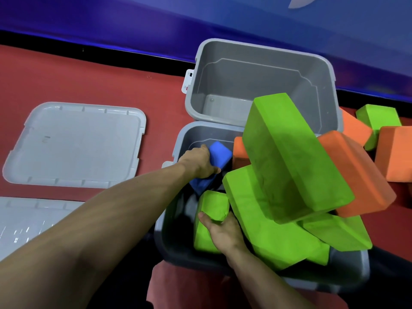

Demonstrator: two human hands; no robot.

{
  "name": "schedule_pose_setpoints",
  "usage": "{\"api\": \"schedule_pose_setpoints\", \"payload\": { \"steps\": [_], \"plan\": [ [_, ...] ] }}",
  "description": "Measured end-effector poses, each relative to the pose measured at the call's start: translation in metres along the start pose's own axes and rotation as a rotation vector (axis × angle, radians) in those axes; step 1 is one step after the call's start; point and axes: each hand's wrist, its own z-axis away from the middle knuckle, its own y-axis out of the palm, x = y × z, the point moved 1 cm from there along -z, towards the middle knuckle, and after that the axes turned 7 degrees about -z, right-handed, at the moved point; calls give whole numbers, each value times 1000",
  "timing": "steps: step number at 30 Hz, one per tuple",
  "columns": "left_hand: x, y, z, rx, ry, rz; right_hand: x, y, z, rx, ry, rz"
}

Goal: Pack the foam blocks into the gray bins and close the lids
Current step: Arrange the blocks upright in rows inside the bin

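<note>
Near bin (178,139) overfilled, blocks piled loose.
Blue block (219,155) was gripped by left hand (200,163), green block (209,221) by right hand (225,230); big green block (296,157) likely toppled if nudged, lid blocked.

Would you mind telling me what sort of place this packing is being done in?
Probably a soft play or gym-type room, though I can't be sure: the bins sit on a red floor that looks like matting, a blue padded-looking wall runs behind, and loose foam blocks lie about.
</note>
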Motion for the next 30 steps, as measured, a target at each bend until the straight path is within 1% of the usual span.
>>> {"api": "schedule_pose_setpoints", "payload": {
  "steps": [3,6,13,17,22,26,30],
  "plan": [
    [-4,2,3,2,-45,34,6,-1,3,8,20,8],
    [0,-4,3,-1,-95,84,8,-4,4,18,44,66],
    [3,-2,-1,-29,-175,160,6,1,4,-28,58,174],
    [4,-3,-4,3,-224,239,8,3,3,-31,63,206],
    [2,-4,-7,43,-235,237,17,5,9,-54,68,239],
    [3,-7,-11,111,-292,281,27,6,12,-23,66,214],
    [3,-6,-13,166,-306,269,29,-2,21,-26,32,258]
  ]
}}
